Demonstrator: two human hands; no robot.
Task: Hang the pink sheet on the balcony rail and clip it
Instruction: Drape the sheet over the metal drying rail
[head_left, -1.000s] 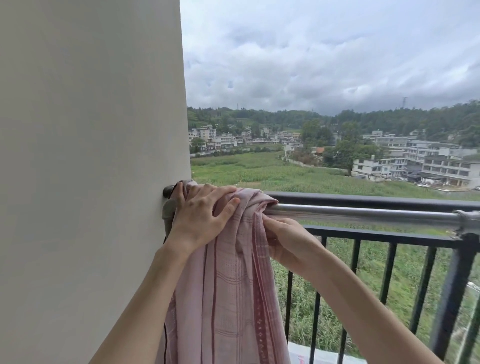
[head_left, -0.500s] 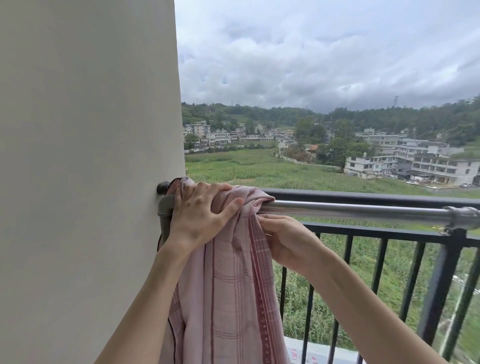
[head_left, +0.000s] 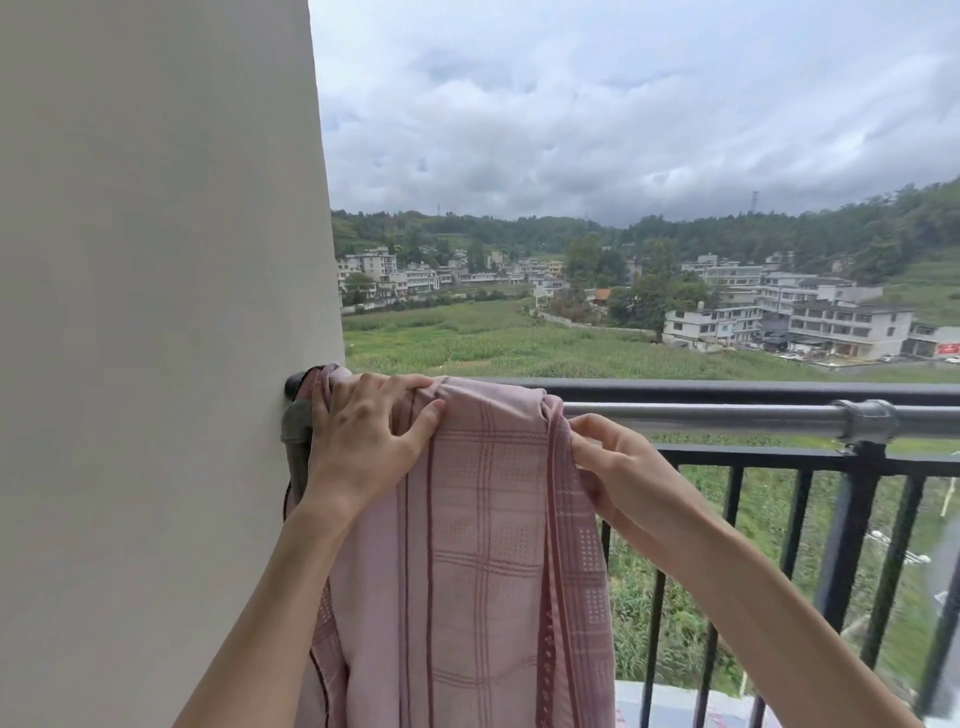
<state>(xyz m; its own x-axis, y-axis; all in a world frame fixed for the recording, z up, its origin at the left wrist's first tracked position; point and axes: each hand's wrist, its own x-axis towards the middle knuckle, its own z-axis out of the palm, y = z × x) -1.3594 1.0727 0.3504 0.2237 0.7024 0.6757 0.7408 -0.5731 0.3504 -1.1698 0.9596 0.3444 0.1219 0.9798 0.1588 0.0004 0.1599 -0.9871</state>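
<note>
The pink checked sheet hangs folded over the silver balcony rail, close to the wall. My left hand lies on top of the sheet at its left end and presses the cloth onto the rail. My right hand pinches the sheet's right edge just under the rail. The sheet covers the stretch of rail between my hands. No clip is in view.
A cream wall stands directly to the left, where the rail ends. A black railing with vertical bars runs behind and below the silver rail. A metal coupling sits on the rail at the right.
My right hand has drawn the sheet's right edge to the right along the rail, so the cloth lies wider and flatter. My left hand stays at the wall end.
</note>
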